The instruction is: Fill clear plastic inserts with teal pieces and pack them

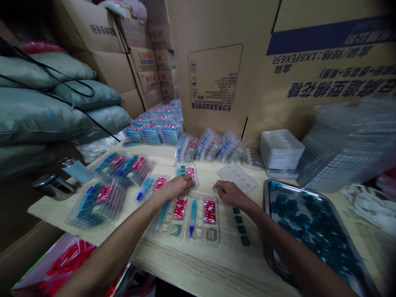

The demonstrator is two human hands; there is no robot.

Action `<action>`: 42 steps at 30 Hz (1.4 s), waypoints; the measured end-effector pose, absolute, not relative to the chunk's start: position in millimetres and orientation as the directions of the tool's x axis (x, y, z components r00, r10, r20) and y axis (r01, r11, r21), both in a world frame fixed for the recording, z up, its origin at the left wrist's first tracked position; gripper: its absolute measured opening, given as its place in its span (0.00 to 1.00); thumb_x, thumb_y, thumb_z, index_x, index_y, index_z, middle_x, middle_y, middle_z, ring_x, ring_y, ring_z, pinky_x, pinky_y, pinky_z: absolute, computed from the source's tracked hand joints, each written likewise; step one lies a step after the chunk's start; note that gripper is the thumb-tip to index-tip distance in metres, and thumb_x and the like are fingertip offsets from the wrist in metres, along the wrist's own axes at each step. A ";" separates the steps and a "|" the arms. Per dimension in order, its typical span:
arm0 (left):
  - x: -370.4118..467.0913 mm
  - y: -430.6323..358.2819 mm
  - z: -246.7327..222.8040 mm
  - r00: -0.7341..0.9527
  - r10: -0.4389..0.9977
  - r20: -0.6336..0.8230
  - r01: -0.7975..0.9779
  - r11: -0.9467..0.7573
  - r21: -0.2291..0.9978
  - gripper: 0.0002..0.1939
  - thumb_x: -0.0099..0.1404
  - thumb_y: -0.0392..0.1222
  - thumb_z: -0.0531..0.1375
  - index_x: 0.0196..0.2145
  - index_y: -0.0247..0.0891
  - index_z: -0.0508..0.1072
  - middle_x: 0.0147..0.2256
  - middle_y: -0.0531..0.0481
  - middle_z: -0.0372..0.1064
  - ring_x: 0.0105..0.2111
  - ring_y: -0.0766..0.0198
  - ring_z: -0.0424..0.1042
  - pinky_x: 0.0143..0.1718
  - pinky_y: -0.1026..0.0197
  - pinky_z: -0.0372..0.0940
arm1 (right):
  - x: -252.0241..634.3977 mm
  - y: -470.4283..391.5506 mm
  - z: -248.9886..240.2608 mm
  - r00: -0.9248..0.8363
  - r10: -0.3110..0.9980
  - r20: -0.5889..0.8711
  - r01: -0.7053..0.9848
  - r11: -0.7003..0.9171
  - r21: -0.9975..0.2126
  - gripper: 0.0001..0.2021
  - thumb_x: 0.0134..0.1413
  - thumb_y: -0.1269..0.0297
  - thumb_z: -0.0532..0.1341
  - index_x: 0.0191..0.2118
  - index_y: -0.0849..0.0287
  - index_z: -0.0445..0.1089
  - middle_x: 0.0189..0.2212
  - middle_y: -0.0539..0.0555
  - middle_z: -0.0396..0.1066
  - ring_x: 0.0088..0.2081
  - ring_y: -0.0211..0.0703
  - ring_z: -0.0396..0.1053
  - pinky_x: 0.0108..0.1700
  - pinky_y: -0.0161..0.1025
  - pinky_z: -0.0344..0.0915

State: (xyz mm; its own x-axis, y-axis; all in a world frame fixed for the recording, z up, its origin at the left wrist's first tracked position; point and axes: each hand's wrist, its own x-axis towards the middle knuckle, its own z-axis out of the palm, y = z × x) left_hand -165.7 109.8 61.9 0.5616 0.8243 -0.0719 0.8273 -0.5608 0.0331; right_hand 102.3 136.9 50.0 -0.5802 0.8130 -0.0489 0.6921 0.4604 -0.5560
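My left hand (179, 186) rests at the near edge of a small clear tray (189, 168) that holds a red packet and green squares; whether it grips the tray cannot be made out. To its right, my right hand (227, 192) is pinched on something small and greenish. Below both hands lie two clear trays, the right one (202, 220) with a blue pen (193, 216), a red packet (209, 211) and a striped square. Several dark green squares (241, 229) stand in a column under my right forearm. A white sheet with hollows (237, 176) lies behind my right hand.
A metal tray (266, 231) of dark green pieces is at the right. Stacks of filled trays (97, 202) stand at left and back. Clear empty trays (281, 150), large cartons (216, 74), a metal cup (53, 186), a light blue bottle (76, 169) and sacks (34, 111) surround the table.
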 end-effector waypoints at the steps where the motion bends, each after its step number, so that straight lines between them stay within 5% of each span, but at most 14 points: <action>1: -163.6 109.9 61.2 0.570 0.819 -0.069 0.822 -0.568 0.037 0.12 0.65 0.33 0.57 0.46 0.39 0.72 0.45 0.43 0.71 0.40 0.59 0.73 0.42 0.61 0.66 | 100.4 137.3 49.6 -0.579 0.813 -0.061 0.709 0.465 -0.530 0.16 0.58 0.74 0.53 0.46 0.60 0.74 0.40 0.56 0.78 0.40 0.42 0.73 0.41 0.33 0.60; 14: -155.8 111.6 65.0 0.504 0.855 0.123 0.854 -0.515 0.073 0.18 0.66 0.28 0.51 0.52 0.35 0.69 0.47 0.38 0.71 0.48 0.54 0.70 0.53 0.51 0.63 | 73.2 143.8 53.7 -0.552 0.830 -0.077 0.786 0.488 -0.380 0.22 0.52 0.75 0.55 0.54 0.60 0.69 0.49 0.66 0.69 0.44 0.53 0.72 0.42 0.42 0.64; 20: -156.4 111.0 56.2 0.465 0.861 0.207 0.857 -0.496 0.139 0.18 0.63 0.26 0.51 0.48 0.34 0.70 0.45 0.40 0.70 0.47 0.55 0.69 0.51 0.54 0.64 | 41.9 152.2 62.4 -0.708 0.700 0.093 0.608 0.671 -0.424 0.36 0.49 0.77 0.58 0.66 0.62 0.55 0.62 0.63 0.60 0.60 0.51 0.61 0.59 0.43 0.58; 29: -167.4 110.5 43.9 0.360 0.872 0.330 0.793 -0.473 0.383 0.10 0.69 0.33 0.51 0.42 0.36 0.71 0.40 0.43 0.70 0.42 0.59 0.70 0.46 0.58 0.65 | 22.4 172.5 59.5 -0.767 0.636 0.090 0.504 0.683 -0.530 0.19 0.50 0.81 0.55 0.46 0.64 0.74 0.47 0.62 0.73 0.49 0.47 0.70 0.54 0.39 0.61; 36: -167.4 102.3 40.5 0.348 0.900 0.262 0.827 -0.426 0.368 0.12 0.73 0.39 0.48 0.40 0.37 0.70 0.39 0.43 0.69 0.40 0.59 0.70 0.44 0.57 0.65 | 25.1 182.8 53.6 -0.707 0.705 0.063 0.495 0.556 -0.667 0.20 0.49 0.81 0.56 0.46 0.59 0.75 0.48 0.56 0.74 0.50 0.43 0.70 0.55 0.36 0.62; 42: -158.7 99.6 45.7 0.314 0.923 0.223 0.849 -0.378 0.369 0.12 0.72 0.40 0.47 0.40 0.38 0.70 0.39 0.44 0.69 0.39 0.59 0.69 0.44 0.58 0.65 | 23.6 182.6 36.9 -0.495 0.865 -0.078 0.528 0.228 -0.818 0.25 0.48 0.78 0.56 0.53 0.58 0.69 0.45 0.56 0.75 0.42 0.40 0.73 0.43 0.34 0.67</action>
State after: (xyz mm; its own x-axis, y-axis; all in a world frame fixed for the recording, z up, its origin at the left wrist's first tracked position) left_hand -158.7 99.6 45.7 0.3140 0.9228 0.2234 0.8491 -0.3782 0.3689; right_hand 23.6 182.6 36.9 -0.4949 0.8654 -0.0783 0.5280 0.2280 -0.8181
